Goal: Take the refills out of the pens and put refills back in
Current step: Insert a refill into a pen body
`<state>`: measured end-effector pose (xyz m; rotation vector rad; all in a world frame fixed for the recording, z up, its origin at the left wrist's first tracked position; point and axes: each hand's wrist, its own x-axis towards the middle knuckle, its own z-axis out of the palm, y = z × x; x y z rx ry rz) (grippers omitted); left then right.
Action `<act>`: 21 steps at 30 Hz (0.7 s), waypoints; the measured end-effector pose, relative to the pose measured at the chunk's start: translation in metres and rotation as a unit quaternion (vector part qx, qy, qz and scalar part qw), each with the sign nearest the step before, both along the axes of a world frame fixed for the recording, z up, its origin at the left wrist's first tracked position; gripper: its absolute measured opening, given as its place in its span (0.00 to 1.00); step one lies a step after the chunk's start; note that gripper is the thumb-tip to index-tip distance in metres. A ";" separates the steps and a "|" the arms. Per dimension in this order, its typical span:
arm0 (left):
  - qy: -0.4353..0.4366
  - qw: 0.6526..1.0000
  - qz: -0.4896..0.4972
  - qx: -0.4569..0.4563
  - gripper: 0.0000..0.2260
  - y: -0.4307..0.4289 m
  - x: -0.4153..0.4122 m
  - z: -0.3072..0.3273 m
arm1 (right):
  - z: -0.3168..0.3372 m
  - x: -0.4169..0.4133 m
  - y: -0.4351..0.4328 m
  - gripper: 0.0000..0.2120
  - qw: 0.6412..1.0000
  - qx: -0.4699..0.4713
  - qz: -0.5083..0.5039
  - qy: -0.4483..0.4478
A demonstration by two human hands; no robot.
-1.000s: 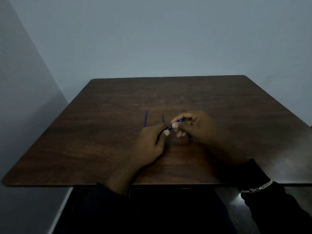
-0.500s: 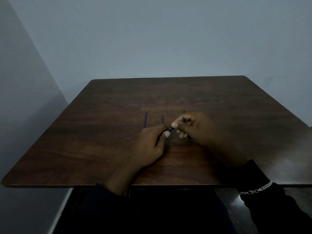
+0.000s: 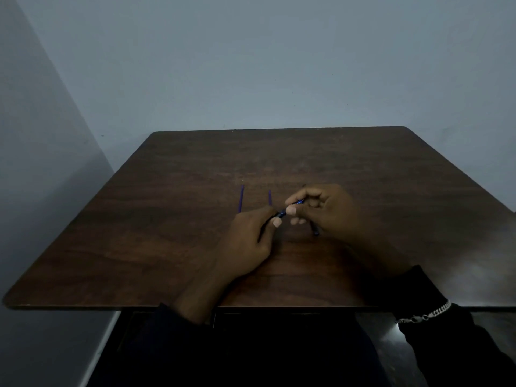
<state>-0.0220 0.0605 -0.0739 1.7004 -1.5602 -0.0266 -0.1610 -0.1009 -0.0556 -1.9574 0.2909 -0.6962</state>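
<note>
Two thin purple refills [image 3: 241, 198] lie out on the dark wooden table [image 3: 167, 247], while your left hand [image 3: 248, 244] and right hand [image 3: 326, 210] both pinch the slim blue pen [image 3: 290, 208] just above it (refitting, I judge, not yet begun).

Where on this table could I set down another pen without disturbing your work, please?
The table is bare left of the left refill, along the far edge beyond both refills, and right of the right hand. The middle is crowded: the right refill, the left hand and the pen sit close together.
</note>
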 end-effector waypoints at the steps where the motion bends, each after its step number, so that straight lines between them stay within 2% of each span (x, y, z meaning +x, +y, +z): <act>1: 0.002 1.000 -0.004 0.004 0.11 0.000 0.000 -0.001 | 0.001 0.000 0.001 0.06 1.000 -0.009 -0.003 0.008; 3: 0.003 1.000 -0.011 0.010 0.10 0.000 0.000 -0.001 | 0.002 0.000 0.004 0.09 0.997 -0.047 -0.034 0.043; 5: 0.001 1.000 -0.012 0.010 0.10 0.001 -0.001 0.000 | 0.004 -0.001 0.007 0.21 0.993 -0.079 -0.066 0.064; 7: 0.002 1.000 -0.008 0.003 0.10 0.000 -0.001 0.000 | 0.006 -0.003 0.008 0.26 0.992 -0.093 -0.067 0.055; 9: 0.007 1.000 -0.005 -0.009 0.09 0.001 -0.001 0.002 | 0.006 -0.004 0.007 0.22 0.994 -0.083 -0.060 0.026; 11: 0.005 1.000 -0.002 -0.019 0.09 0.001 -0.002 0.003 | 0.004 -0.003 0.005 0.12 0.998 -0.042 -0.040 0.001; 13: 0.003 1.000 0.001 -0.015 0.08 0.001 -0.003 0.003 | 0.001 -0.002 0.002 0.09 1.000 -0.021 -0.015 -0.014; 18: -0.010 1.000 0.000 -0.006 0.10 0.002 -0.003 0.003 | -0.002 -0.003 0.002 0.02 0.999 -0.032 -0.018 0.010; 19: -0.010 1.000 -0.003 -0.004 0.09 0.002 -0.003 0.003 | -0.001 -0.003 0.004 0.04 0.998 -0.050 -0.036 0.021; 21: -0.010 1.000 -0.010 0.006 0.07 0.002 -0.003 0.002 | 0.001 -0.003 0.006 0.19 0.991 -0.109 -0.068 0.042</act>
